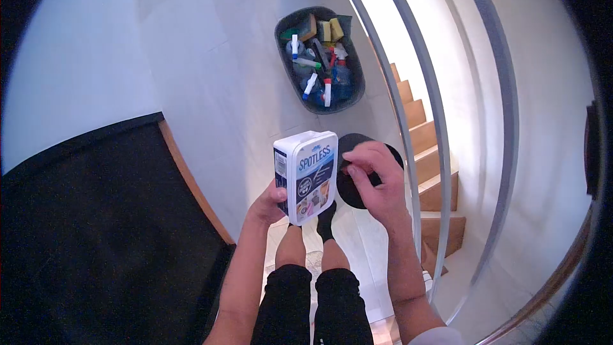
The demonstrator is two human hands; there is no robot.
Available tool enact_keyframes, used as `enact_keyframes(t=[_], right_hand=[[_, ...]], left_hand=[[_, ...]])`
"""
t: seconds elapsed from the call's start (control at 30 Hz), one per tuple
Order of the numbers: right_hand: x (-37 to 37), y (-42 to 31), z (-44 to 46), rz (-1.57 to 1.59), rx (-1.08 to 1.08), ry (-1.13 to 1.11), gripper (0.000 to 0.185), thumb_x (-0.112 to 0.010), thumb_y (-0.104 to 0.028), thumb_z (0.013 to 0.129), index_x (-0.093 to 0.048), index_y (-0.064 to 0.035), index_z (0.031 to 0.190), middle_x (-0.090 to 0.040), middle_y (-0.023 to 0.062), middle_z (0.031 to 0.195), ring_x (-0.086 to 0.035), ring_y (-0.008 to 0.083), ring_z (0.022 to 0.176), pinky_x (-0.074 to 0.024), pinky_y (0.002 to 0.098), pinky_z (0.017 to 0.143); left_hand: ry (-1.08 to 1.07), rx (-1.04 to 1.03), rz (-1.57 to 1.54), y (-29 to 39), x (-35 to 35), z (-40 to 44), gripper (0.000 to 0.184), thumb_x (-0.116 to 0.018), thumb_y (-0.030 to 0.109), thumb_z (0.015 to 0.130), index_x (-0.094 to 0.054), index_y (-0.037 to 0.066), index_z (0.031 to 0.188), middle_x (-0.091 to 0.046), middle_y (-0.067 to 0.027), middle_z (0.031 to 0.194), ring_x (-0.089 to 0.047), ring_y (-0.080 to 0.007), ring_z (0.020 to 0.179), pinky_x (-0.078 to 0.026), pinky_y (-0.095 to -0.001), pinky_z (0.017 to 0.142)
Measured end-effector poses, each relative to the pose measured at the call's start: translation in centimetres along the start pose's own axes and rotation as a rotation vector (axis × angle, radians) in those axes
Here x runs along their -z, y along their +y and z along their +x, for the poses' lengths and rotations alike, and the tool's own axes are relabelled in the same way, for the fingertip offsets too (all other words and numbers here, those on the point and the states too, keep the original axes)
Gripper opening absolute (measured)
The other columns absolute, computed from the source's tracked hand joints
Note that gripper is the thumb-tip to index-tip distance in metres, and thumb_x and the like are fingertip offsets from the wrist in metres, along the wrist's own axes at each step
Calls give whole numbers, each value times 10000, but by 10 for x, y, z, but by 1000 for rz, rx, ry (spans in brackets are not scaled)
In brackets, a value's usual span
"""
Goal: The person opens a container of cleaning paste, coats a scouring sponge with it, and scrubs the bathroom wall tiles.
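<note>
A white tub with a dark blue label reading "SPOTLESS" (313, 169) is held upright at the middle of the view, its lid facing right and toward the camera. My left hand (268, 206) grips its left side, the thumb showing on the dark side label. To the right of the tub, apart from it, my right hand (377, 176) is raised with its fingers curled and the thumb close to the index finger. Whether anything small is between those fingertips cannot be made out. Behind that hand lies a round black object (351, 197) on the floor.
A dark grey basin (285, 67) with spray bottles and sponges stands on the tiled floor ahead. Curved metal railings (437, 99) run along the right, with wooden stairs (423, 137) beyond. A large black surface with a wooden edge (115, 217) is at left.
</note>
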State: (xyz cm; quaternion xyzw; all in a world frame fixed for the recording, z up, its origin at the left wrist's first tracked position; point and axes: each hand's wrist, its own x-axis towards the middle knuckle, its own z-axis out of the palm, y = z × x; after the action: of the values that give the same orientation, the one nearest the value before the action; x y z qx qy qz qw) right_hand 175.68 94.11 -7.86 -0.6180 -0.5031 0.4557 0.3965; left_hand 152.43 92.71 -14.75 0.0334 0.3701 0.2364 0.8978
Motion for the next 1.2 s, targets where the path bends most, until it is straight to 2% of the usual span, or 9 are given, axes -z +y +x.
enact_keyframes(t=[0.07, 0.2, 0.3, 0.6, 0.93, 1.03, 1.07, 1.13, 1.2], right_hand=[[4, -17, 10, -92, 187, -66, 269, -606, 59, 772, -620, -46, 1018, -539, 74, 973, -574, 142, 812, -487, 254, 715], [10, -27, 29, -133, 229, -162, 292, -633, 45, 708, -638, -96, 964, -540, 80, 951, -534, 245, 905, -452, 348, 780], [13, -27, 27, -174, 312, -206, 283, -645, 26, 703, -644, -113, 949, -538, 75, 955, -535, 244, 919, -456, 352, 778], [0, -33, 7, -165, 92, -245, 307, -747, -113, 657, -546, -71, 884, -482, 94, 934, -523, 292, 899, -441, 385, 771], [5, -9, -30, -335, 181, -311, 346, -770, -144, 586, -488, -60, 768, -477, 97, 863, -517, 298, 857, -419, 385, 724], [25, -20, -47, -6, 215, -347, 243, -699, -5, 584, -481, -39, 685, -567, 78, 851, -550, 255, 831, -425, 337, 726], [32, -24, -53, -4, 216, -351, 243, -699, -5, 584, -481, -39, 685, -567, 78, 851, -550, 255, 831, -425, 337, 726], [44, -30, -62, 165, 143, -339, 201, -675, 31, 589, -531, -42, 708, -597, 71, 801, -574, 235, 790, -429, 332, 720], [44, -34, -66, 48, 51, -311, 201, -628, 67, 598, -594, -51, 758, -616, 72, 772, -589, 233, 767, -432, 332, 710]], left_hand=[[13, 15, 63, -4, 3, -5, 979, -810, 362, 524, -376, 22, 1334, -518, -133, 1262, -538, -270, 1116, -427, -416, 964], [-13, 1, 107, -4, -5, -1, 968, -811, 338, 508, -395, 13, 1319, -534, -127, 1241, -547, -256, 1102, -428, -396, 958], [-29, 15, 170, -1, -9, -4, 957, -811, 323, 495, -413, 3, 1304, -552, -123, 1217, -557, -236, 1087, -429, -373, 952], [26, -12, 373, 5, -18, -19, 803, -784, 331, 519, -521, -28, 1187, -616, -91, 1074, -599, -179, 952, -449, -306, 887], [23, 34, 344, -26, 3, -33, 709, -706, 346, 586, -526, -32, 1159, -611, -95, 1023, -589, -164, 903, -451, -281, 827], [110, -31, -60, -55, 62, -37, 722, -637, 355, 624, -494, -23, 1222, -584, -157, 1148, -600, -268, 986, -470, -375, 908], [7, -32, -254, -40, 41, -40, 826, -646, 379, 607, -422, 18, 1316, -521, -187, 1255, -563, -342, 1082, -422, -493, 982], [-138, -149, -401, -29, 17, -46, 888, -654, 423, 606, -370, 57, 1363, -472, -195, 1306, -510, -415, 1128, -365, -569, 1001], [-293, -210, -555, -22, 1, -48, 928, -659, 464, 608, -338, 89, 1393, -434, -201, 1342, -462, -484, 1157, -318, -628, 1013]])
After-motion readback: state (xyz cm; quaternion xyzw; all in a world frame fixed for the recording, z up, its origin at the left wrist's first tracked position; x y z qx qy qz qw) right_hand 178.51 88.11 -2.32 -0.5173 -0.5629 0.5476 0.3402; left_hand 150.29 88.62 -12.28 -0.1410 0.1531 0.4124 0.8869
